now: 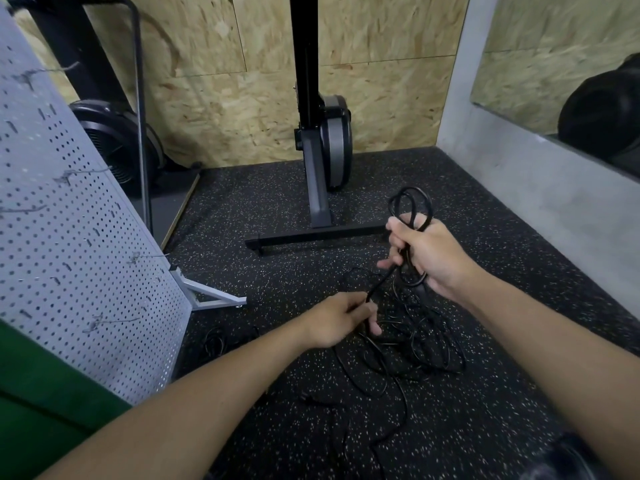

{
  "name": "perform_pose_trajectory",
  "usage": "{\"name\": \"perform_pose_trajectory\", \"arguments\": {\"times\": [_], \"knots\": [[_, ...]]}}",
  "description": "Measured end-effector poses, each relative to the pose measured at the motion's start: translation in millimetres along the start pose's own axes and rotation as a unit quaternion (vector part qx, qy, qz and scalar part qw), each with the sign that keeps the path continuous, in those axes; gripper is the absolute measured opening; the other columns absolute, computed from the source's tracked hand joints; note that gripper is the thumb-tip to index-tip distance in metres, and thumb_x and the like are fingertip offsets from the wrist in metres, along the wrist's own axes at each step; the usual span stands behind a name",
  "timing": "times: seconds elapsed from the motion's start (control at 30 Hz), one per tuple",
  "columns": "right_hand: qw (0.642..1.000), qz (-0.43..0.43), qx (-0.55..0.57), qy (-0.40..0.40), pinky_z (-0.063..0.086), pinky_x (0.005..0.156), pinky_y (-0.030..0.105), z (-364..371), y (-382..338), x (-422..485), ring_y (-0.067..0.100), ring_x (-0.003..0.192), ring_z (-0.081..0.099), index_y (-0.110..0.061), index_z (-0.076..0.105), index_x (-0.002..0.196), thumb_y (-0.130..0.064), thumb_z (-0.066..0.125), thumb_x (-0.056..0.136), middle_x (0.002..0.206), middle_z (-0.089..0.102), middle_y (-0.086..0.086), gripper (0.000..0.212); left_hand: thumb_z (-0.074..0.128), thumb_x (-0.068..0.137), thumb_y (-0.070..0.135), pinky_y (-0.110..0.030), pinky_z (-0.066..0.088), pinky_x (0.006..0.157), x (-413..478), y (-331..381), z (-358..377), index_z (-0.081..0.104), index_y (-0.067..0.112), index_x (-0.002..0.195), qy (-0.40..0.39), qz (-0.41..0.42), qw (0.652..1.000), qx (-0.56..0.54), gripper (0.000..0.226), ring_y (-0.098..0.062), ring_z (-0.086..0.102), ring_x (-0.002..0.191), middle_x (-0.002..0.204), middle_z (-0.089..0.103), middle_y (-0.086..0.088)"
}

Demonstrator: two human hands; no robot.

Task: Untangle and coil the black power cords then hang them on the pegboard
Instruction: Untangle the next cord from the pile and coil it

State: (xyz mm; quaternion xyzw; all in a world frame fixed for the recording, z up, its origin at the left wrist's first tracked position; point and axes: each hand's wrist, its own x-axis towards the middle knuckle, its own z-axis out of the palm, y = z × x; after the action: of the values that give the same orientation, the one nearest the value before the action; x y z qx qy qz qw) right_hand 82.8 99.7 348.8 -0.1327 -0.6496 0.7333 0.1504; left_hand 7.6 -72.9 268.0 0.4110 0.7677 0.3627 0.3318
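Pinching the cord (381,283), left hand (341,318) feeds right hand (434,259), fingers clamped on coil (411,202); pulling could cinch the six-o'clock tangle (410,344).

Two bare forearms enter from the bottom of the frame, the left forearm (194,393) from the lower left and the right forearm (540,341) from the lower right, both uncovered as far as the frame edge. The left hand (341,318) and right hand (427,254) are bare as well. A green fabric patch (38,410) at the lower left may be clothing; that cannot be told.
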Motion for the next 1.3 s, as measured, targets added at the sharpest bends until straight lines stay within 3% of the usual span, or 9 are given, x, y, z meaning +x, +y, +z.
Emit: {"name": "perform_pose_trajectory", "arguments": {"times": [0.1, 0.23, 0.33, 0.43, 0.57, 0.83, 1.03, 1.2, 1.3], "knots": [[1.000, -0.016, -0.010, 0.007, 0.057, 0.057, 0.033, -2, -7, -1, 0.011, 0.051, 0.039, -0.007, 0.056, 0.097, -0.014, 0.051, 0.110, 0.065, 0.041, -0.001, 0.015, 0.047, 0.112, 0.034, -0.031, 0.051, 0.075, 3, -1, 0, 0.067, 0.010, 0.104, -0.009, -0.005, 1.000, 0.016, 0.032, -0.020, 0.061, 0.072, 0.102, 0.080, 0.004], [0.998, -0.007, 0.045, 0.040, 0.044, 0.049, 0.027, -11, -10, 4, 0.011, 0.051, 0.036, -0.011, 0.055, 0.093, -0.014, 0.051, 0.109, 0.067, 0.041, -0.001, 0.017, 0.053, 0.110, 0.032, -0.020, 0.048, 0.056, 2, -2, 1, 0.067, 0.011, 0.109, -0.034, -0.038, 0.997, 0.053, 0.025, -0.013, 0.072, 0.079, 0.092, 0.071, 0.009], [0.999, -0.003, 0.000, 0.051, 0.043, 0.050, 0.029, -17, -2, 8, 0.011, 0.051, 0.036, -0.011, 0.055, 0.090, -0.015, 0.052, 0.109, 0.065, 0.042, -0.002, 0.020, 0.051, 0.111, 0.023, -0.024, 0.052, 0.044, 5, -5, -1, 0.061, 0.001, 0.114, -0.038, -0.082, 0.995, -0.033, 0.025, -0.023, 0.077, 0.078, 0.114, 0.070, -0.002], [0.996, 0.002, -0.040, 0.084, 0.043, 0.051, 0.030, -22, 1, 11, 0.011, 0.049, 0.037, -0.011, 0.054, 0.087, -0.015, 0.053, 0.109, 0.063, 0.042, -0.003, 0.022, 0.049, 0.111, 0.016, -0.029, 0.063, 0.058, 5, -4, -7, 0.058, -0.001, 0.111, 0.008, -0.119, 0.980, -0.161, 0.020, -0.033, 0.078, 0.077, 0.120, 0.068, -0.020], [0.991, 0.000, -0.059, 0.120, 0.044, 0.047, 0.027, -27, -2, 14, 0.009, 0.046, 0.038, -0.010, 0.054, 0.090, -0.014, 0.053, 0.109, 0.063, 0.042, -0.002, 0.019, 0.054, 0.109, 0.012, -0.031, 0.065, 0.079, 7, -3, -22, 0.065, -0.001, 0.105, 0.070, -0.099, 0.971, -0.207, 0.018, -0.027, 0.078, 0.093, 0.112, 0.074, -0.021], [0.991, -0.017, -0.071, 0.113, 0.045, 0.047, 0.027, -31, -5, 12, 0.009, 0.048, 0.039, -0.007, 0.054, 0.098, -0.015, 0.054, 0.109, 0.065, 0.043, -0.001, 0.014, 0.063, 0.105, 0.021, -0.027, 0.055, 0.074, -1, -10, -40, 0.076, 0.016, 0.104, 0.036, -0.051, 0.997, -0.049, 0.014, -0.014, 0.074, 0.092, 0.107, 0.079, 0.001], [0.988, -0.024, -0.103, 0.111, 0.044, 0.051, 0.029, -34, -3, 14, 0.010, 0.049, 0.041, -0.010, 0.055, 0.094, -0.018, 0.055, 0.108, 0.064, 0.045, -0.003, 0.016, 0.073, 0.097, 0.040, -0.031, 0.050, 0.101, -3, -7, -49, 0.081, 0.033, 0.097, 0.077, -0.030, 0.990, 0.114, 0.011, -0.003, 0.067, 0.105, 0.105, 0.075, 0.021], [0.980, -0.014, -0.160, 0.116, 0.047, 0.059, 0.037, -41, 8, 17, 0.010, 0.049, 0.045, -0.012, 0.057, 0.095, -0.023, 0.057, 0.107, 0.064, 0.049, -0.005, 0.016, 0.074, 0.097, 0.034, -0.009, 0.043, 0.083, -6, -9, -52, 0.081, 0.029, 0.101, 0.105, 0.039, 0.981, 0.160, 0.009, 0.012, 0.063, 0.091, 0.095, 0.072, 0.024], [0.971, -0.008, -0.207, 0.121, 0.050, 0.067, 0.042, -44, 11, 17, 0.013, 0.052, 0.051, -0.017, 0.059, 0.094, -0.030, 0.059, 0.104, 0.064, 0.054, -0.005, 0.017, 0.071, 0.099, 0.033, -0.010, 0.040, 0.080, -6, -3, -52, 0.079, 0.026, 0.105, 0.117, 0.083, 0.969, 0.199, 0.012, 0.004, 0.061, 0.092, 0.095, 0.065, 0.020]]}}
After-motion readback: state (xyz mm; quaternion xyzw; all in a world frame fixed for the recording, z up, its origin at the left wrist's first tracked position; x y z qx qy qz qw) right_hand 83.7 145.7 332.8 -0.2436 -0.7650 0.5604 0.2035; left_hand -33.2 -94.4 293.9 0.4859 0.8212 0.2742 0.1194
